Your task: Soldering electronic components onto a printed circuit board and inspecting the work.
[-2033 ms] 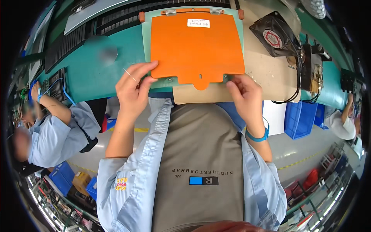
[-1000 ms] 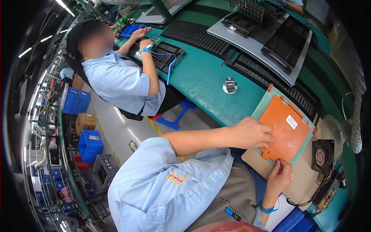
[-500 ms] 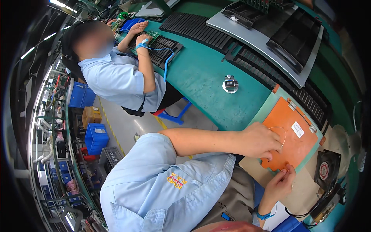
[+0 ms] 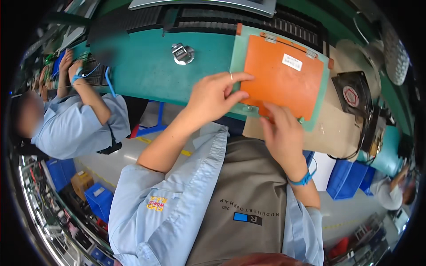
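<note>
A flat orange lid (image 4: 284,93) with a white label lies on a light green board (image 4: 238,57), joined to it by metal hinges along its far edge. My left hand (image 4: 215,95) is at the lid's left edge, its index fingertip on the orange surface. Its thumb is apart from the index finger, and a thin pale band crosses that finger. Over the lid's near edge is my right hand (image 4: 286,137), fingers spread and slightly blurred, with a blue band on the wrist. I see nothing held in either hand.
A silver tally counter (image 4: 182,53) stands on the green bench mat (image 4: 142,66), left of the board. A black fan (image 4: 353,95) with cables is at the right. Black slotted racks (image 4: 208,23) line the far side. A co-worker (image 4: 84,119) sits at the left, hands over another rack.
My view has swung right, shifting the scene left. My left hand has drawn back from above the lid to its left edge. The right hand's fingers have opened at the near edge.
</note>
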Action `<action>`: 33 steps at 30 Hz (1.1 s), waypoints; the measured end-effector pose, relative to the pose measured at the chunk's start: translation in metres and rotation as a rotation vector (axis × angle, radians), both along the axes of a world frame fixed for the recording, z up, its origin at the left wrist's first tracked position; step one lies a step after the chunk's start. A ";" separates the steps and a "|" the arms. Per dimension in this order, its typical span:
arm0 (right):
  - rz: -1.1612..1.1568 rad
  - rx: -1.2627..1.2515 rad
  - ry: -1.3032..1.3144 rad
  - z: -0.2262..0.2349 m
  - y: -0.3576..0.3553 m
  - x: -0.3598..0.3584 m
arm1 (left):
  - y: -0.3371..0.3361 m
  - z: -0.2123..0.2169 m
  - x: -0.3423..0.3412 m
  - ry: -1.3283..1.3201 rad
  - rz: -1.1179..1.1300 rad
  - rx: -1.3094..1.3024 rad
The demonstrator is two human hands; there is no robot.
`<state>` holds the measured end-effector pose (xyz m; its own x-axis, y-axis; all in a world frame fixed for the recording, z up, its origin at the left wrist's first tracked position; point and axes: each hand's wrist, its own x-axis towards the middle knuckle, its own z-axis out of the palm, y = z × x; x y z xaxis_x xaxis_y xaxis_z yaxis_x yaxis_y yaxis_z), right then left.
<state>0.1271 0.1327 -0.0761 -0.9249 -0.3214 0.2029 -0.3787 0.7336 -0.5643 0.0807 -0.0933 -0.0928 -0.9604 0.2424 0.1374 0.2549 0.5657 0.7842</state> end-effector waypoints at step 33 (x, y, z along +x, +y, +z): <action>-0.343 -0.118 0.105 -0.016 0.043 0.006 | 0.001 -0.027 0.006 0.124 0.285 0.055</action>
